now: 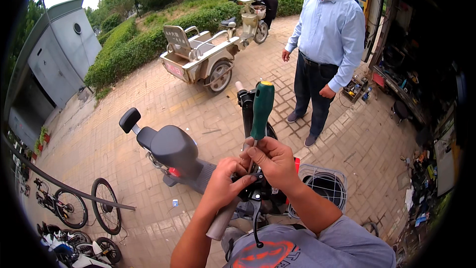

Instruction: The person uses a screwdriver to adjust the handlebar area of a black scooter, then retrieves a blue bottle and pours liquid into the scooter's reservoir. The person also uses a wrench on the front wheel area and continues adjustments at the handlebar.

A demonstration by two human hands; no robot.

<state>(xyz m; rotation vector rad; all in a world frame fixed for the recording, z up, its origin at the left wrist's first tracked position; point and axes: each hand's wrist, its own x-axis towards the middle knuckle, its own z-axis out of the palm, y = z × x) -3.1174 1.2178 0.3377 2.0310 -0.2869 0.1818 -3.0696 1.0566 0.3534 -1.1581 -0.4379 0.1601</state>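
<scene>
A screwdriver with a green handle and yellow end cap stands nearly upright, handle up, over the handlebar of an electric scooter. My right hand pinches its metal shaft just below the handle. Close beside it, my left hand is closed, thumb and fingers on a black handlebar fitting at the lower end of the shaft. My fingers hide the screwdriver's tip. A black brake lever points down toward me, next to a pinkish-brown grip. The scooter's grey seat lies to the left.
A wire basket is right of the handlebar. A person in a light blue shirt stands ahead on the right. A cargo tricycle is parked beyond. Bicycles stand at left; tools and parts clutter the right side.
</scene>
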